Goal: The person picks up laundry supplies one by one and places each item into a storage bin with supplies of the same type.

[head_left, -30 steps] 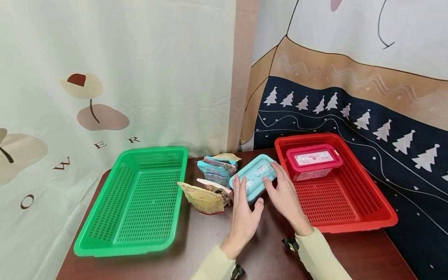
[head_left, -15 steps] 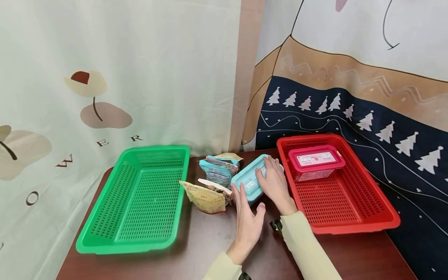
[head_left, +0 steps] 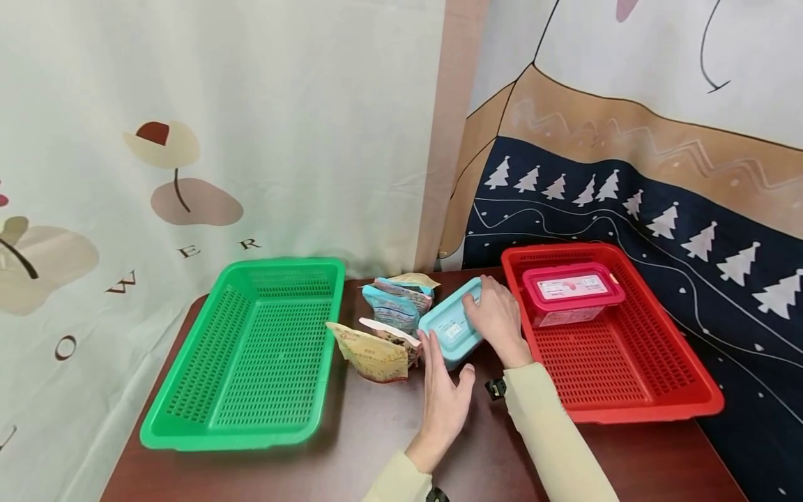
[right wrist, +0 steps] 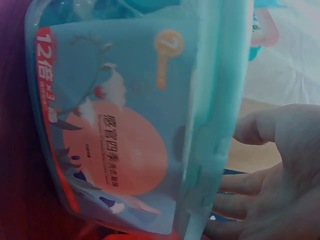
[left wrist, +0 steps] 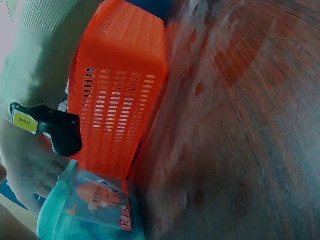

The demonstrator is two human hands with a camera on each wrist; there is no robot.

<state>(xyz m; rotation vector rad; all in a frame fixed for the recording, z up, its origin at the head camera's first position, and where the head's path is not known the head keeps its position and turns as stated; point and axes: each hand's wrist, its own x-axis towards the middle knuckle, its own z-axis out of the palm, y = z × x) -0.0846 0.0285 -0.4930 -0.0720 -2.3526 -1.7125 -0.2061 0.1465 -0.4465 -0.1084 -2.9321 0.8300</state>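
Note:
In the head view a light blue lidded plastic box (head_left: 448, 317) stands slantwise on the table between both hands. My left hand (head_left: 444, 401) has its fingers extended, their tips at the box's near left end. Across the far right end of the lid lies my right hand (head_left: 495, 314), thumb apart from the fingers. Up close in the right wrist view, the box's printed side label (right wrist: 125, 125) faces the camera, and the thumb and loosely bent fingers (right wrist: 250, 182) meet the lid's edge. Their tips are hidden behind it.
Several standing pouches, among them a yellow one (head_left: 376, 355) and a blue one (head_left: 392, 310), crowd the box's left side. A red basket (head_left: 665, 415) holding a pink lidded box (head_left: 574, 287) stands right of it. A green basket (head_left: 232, 440) is on the left.
My right hand has shifted from the box's right side to the far right end of its lid, its fingers closer together. My left hand stays at the near end. The head view has turned slightly left.

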